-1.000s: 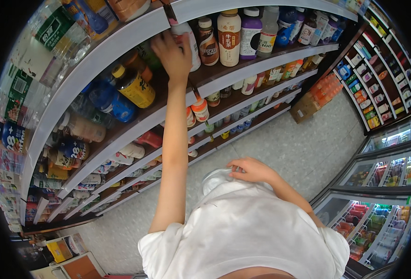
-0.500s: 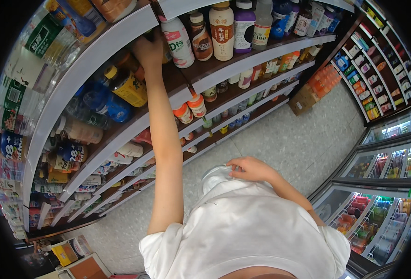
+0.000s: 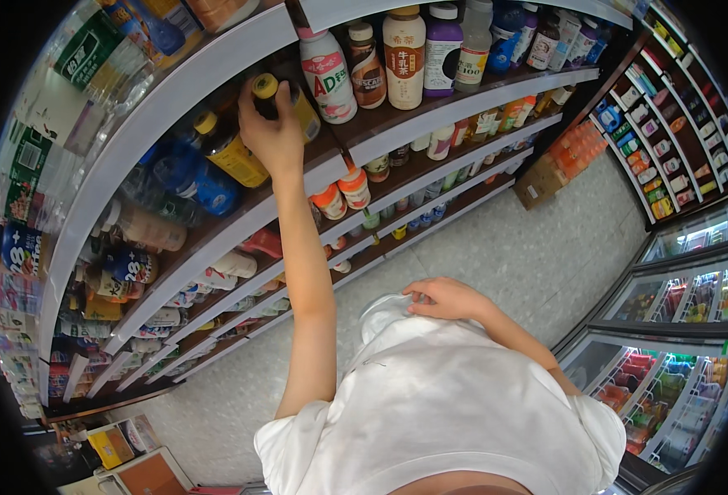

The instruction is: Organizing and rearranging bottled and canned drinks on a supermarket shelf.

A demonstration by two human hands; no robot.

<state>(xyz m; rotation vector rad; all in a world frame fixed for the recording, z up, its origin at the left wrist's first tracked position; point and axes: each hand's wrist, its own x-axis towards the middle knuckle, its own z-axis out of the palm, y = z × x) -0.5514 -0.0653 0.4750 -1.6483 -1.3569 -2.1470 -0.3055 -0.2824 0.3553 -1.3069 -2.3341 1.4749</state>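
Right hand [image 3: 445, 299]: held at the front of the white shirt [image 3: 463, 388], forearm bent inward, fingers loosely curled; whether it grips anything cannot be told. Left arm [image 3: 302, 272]: extended forward to the shelf [image 3: 321, 150]. Left hand [image 3: 275, 136]: partly closed, thumb and fingers about the neck of a yellow-capped bottle [image 3: 305, 114], located just left of a white-and-pink bottle [image 3: 328, 82].

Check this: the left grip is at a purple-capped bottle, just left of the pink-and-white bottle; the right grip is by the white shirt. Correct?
Not quite: the head view shows a yellow cap, not purple. The left grip is at that bottle, just left of the pink-and-white bottle, and the right grip is by the white shirt.
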